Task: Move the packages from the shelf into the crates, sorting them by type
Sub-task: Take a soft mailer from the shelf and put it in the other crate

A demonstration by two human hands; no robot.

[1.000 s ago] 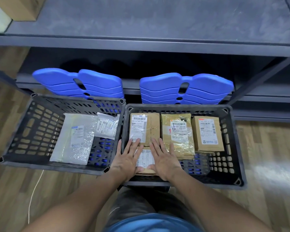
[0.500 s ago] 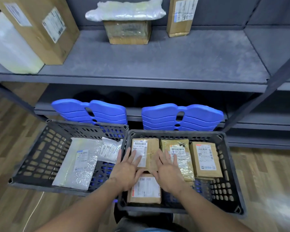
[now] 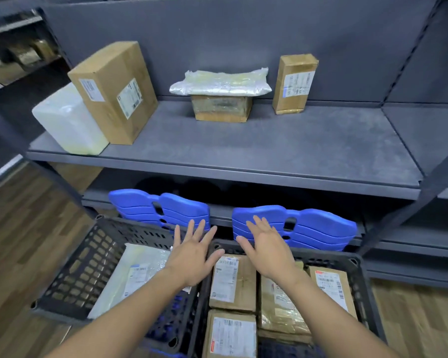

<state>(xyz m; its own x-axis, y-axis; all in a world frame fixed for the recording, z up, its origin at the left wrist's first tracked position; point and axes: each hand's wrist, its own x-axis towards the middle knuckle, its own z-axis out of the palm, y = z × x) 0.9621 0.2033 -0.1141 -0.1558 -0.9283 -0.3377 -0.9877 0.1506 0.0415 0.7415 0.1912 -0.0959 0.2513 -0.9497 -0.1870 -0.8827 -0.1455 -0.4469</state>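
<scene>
My left hand (image 3: pixel 192 257) and my right hand (image 3: pixel 267 249) hover with fingers spread above the two black crates, holding nothing. The left crate (image 3: pixel 88 267) holds a plastic bubble mailer (image 3: pixel 132 275). The right crate (image 3: pixel 365 293) holds several brown cardboard parcels (image 3: pixel 233 282). On the grey shelf (image 3: pixel 269 151) stand a large cardboard box (image 3: pixel 114 91), a white plastic-wrapped package (image 3: pixel 67 122), a small taped box (image 3: pixel 221 108) with a plastic bag package (image 3: pixel 220 82) lying on it, and an upright narrow cardboard box (image 3: pixel 294 85).
Blue crate lids (image 3: pixel 308 228) (image 3: pixel 166 210) stand behind the crates against the lower shelf. A diagonal shelf strut (image 3: pixel 411 202) crosses at the right. Wooden floor (image 3: pixel 23 241) lies on both sides. More shelving with parcels (image 3: pixel 18 58) stands at the far left.
Both hands have lifted off the parcel in the right crate and moved up and forward. The view has tilted up, and the shelf's packages have come into sight.
</scene>
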